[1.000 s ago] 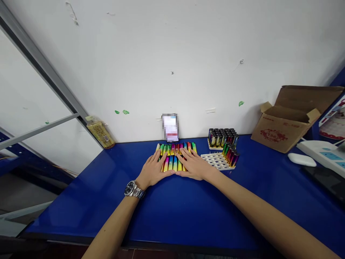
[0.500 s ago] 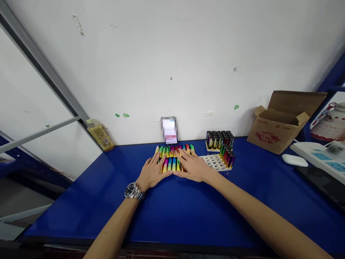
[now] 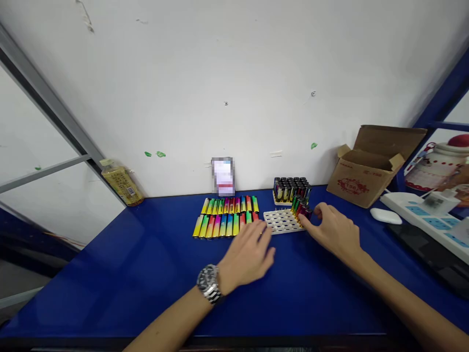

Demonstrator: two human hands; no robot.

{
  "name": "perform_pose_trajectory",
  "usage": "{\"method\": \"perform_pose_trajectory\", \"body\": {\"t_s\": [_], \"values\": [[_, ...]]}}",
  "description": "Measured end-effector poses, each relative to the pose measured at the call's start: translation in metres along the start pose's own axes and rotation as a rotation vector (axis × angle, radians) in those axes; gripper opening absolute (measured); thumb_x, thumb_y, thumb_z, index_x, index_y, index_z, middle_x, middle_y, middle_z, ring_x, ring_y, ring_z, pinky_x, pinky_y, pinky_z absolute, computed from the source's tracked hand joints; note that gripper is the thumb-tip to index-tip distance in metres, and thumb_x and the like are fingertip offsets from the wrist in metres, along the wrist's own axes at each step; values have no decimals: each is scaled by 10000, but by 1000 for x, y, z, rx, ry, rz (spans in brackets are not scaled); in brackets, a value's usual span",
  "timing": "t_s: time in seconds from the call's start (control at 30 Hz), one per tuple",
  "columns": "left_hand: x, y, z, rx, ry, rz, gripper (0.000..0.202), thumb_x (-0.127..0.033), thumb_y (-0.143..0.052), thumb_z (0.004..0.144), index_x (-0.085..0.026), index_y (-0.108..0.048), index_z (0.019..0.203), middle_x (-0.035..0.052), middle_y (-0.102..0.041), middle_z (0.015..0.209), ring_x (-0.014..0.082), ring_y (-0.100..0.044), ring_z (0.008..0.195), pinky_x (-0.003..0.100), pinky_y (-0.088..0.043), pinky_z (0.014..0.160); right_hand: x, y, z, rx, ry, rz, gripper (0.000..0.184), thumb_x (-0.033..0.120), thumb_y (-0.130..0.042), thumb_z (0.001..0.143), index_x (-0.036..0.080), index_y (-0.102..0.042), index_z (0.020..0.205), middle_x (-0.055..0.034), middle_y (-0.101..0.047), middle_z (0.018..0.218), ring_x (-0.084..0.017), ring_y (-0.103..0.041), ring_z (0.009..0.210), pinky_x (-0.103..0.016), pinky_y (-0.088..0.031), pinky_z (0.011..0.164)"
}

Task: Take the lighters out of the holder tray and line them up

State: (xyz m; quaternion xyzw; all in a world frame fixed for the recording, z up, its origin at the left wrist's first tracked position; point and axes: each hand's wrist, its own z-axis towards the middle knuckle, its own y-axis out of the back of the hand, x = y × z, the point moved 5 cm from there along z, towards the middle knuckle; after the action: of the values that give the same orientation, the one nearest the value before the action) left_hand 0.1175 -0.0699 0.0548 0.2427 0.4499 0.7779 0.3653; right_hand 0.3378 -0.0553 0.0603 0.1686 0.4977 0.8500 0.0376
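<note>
The right hand, right of the frame's centre, is held at a few standing tubes on the right end of the front rack. Thumb and forefinger are spread around the nearest tubes; whether any tube is pinched cannot be told. The left hand, below the centre, is held palm down with fingers loosely extended and nothing gripped; its fingertips overlap the right end of the lower row, and contact there cannot be made out. The upper row is laid just beyond it, near the middle of the frame, and the back rack is filled with more standing tubes.

The step in hand is judged to be the picking of tubes from the front rack. For this, a straight upward pull is best used, since a tilted tube could be caught on its seat or knocked against its neighbours. The grip is best taken high on the sides, with only as many tubes gathered as can be held firmly. The rack looks light and could be dragged, so it may need to be steadied. The left fingers should be kept light, lest the neat rows be nudged apart.
</note>
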Motion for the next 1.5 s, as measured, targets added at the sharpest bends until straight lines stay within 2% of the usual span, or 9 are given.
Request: {"method": "perform_pose_trajectory", "body": {"t_s": [0.13, 0.3, 0.4, 0.5, 0.67, 0.87, 1.03, 1.2, 1.5], "values": [[-40, -34, 30, 146, -3, -34, 614, -448, -339, 974, -1, -408, 1390, 227, -446, 1449, 323, -395, 1367, 435, -364, 1099, 2, -20, -6, 121, 21, 41, 332, 528, -512, 847, 231, -455, 709, -29, -642, 748, -211, -594, 622, -267, -228, 492], [-39, -55, 36, 177, 46, -78, 637, -470, -284, 984, -1, -422, 1391, 205, -459, 1448, 308, -384, 1378, 414, -311, 1132, -2, -7, -3, -62, 85, 323, 279, 454, -436, 864, 244, -389, 687, -32, -581, 669, -200, -564, 594, -296, -347, 541], [-37, -55, 33, 165, 36, -90, 631, -469, -273, 987, -10, -425, 1393, 197, -461, 1449, 298, -385, 1378, 403, -300, 1135, -12, 6, 0, -173, -5, 575, 194, 407, -391, 876, 240, -437, 788, 0, -556, 625, -179, -541, 551, -291, -400, 554], [-38, -53, 32, 150, 35, -89, 634, -473, -268, 988, -10, -421, 1394, 198, -468, 1443, 298, -386, 1377, 408, -295, 1135, -13, 2, 2, -131, -79, 611, 259, 495, -488, 826, 237, -481, 836, 61, -457, 525, -153, -456, 457, -272, -364, 483], [-38, -54, 33, 167, 34, -89, 632, -468, -264, 989, -10, -418, 1397, 197, -459, 1450, 299, -385, 1377, 409, -301, 1132, 3, -15, 4, -18, 60, 493, 343, 534, -531, 778, 250, -403, 634, 51, -421, 495, -143, -422, 459, -280, -351, 498], [-38, -55, 33, 152, 30, -99, 630, -471, -271, 989, -12, -423, 1393, 201, -466, 1443, 301, -375, 1382, 418, -301, 1132, -7, 8, 11, -255, -6, 675, 150, 380, -453, 841, 234, -464, 808, -8, -560, 713, -177, -547, 638, -307, -432, 630], [-38, -56, 33, 148, 29, -96, 626, -467, -259, 992, -12, -423, 1391, 202, -467, 1442, 301, -368, 1386, 424, -306, 1125, -8, -7, 12, -162, -135, 630, 294, 500, -595, 741, 231, -493, 802, 60, -476, 542, -150, -469, 489, -280, -384, 527], [-38, -55, 33, 148, 22, -87, 632, -473, -249, 991, -14, -421, 1390, 202, -476, 1435, 297, -385, 1376, 422, -298, 1123, 3, -24, 13, -58, -55, 490, 412, 600, -581, 700, 246, -412, 573, 42, -438, 463, -142, -414, 450, -285, -341, 491], [-38, -56, 33, 149, 16, -94, 624, -471, -257, 992, -18, -425, 1386, 199, -478, 1433, 303, -384, 1373, 426, -295, 1125, -5, -3, 18, -296, -45, 824, 181, 400, -513, 812, 220, -503, 817, -8, -566, 757, -169, -549, 670, -307, -451, 663]]}}
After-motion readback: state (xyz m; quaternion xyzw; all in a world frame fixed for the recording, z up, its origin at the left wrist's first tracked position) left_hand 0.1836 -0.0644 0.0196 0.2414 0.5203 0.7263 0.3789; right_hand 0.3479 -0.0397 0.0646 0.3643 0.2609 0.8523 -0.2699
